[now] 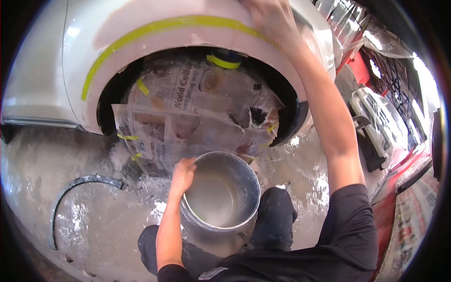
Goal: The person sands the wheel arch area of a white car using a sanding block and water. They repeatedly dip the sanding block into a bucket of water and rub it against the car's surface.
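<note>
Wet grey concrete floor (103, 225) spreads below a white car panel with pinkish patches (84, 51). The left hand (183, 175) has its fingers curled over the rim of a round dark grey bucket (248, 181) of cloudy water (209, 199), between the person's knees (275, 214). The right hand (275, 19), blurred, is at the panel; its fingertips are out of sight, so their spread or hold cannot be told. Lime-yellow tape (188, 21) follows the wheel arch, with printed newspaper sheets (181, 115) beneath; a curved dark strip (89, 179) lies leftward.
</note>
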Demonstrator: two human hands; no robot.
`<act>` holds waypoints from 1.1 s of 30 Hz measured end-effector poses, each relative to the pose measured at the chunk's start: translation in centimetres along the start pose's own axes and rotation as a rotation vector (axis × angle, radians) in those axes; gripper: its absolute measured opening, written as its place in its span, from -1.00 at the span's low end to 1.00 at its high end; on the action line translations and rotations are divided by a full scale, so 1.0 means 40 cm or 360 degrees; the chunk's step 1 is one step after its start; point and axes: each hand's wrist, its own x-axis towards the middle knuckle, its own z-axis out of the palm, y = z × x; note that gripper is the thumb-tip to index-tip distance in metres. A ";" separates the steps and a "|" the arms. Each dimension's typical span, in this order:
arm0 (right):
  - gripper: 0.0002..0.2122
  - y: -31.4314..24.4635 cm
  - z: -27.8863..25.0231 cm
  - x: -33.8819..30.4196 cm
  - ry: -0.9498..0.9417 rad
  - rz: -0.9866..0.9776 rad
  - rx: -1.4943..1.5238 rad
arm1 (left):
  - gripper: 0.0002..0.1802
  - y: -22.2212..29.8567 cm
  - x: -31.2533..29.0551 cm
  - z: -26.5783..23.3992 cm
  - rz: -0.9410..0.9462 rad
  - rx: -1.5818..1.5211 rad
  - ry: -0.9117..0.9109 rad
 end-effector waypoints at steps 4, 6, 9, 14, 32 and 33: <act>-0.51 -0.068 -0.045 -0.015 0.0085 -0.0076 -0.0061 | -0.67 -0.034 -0.008 -0.008 0.0037 0.0050 0.0088; -0.59 -0.053 -0.010 -0.157 0.0126 -0.0175 -0.0187 | -0.68 -0.036 -0.010 0.006 0.0053 0.0023 0.0057; -0.57 -0.018 0.001 -0.088 0.0128 -0.0259 -0.0199 | -0.71 -0.025 0.005 0.002 0.0044 0.0030 0.0059; -0.59 0.019 0.085 0.064 -0.0215 0.0298 0.0187 | -0.68 -0.044 -0.002 0.002 0.0035 0.0057 0.0077; -0.48 -0.136 -0.004 0.061 -0.0046 -0.0260 -0.0060 | -0.69 -0.043 -0.002 0.000 0.0073 -0.0001 0.0133; -0.42 -0.172 -0.031 0.123 -0.0130 -0.0149 0.0149 | -0.69 -0.048 -0.008 0.003 0.0070 0.0010 0.0147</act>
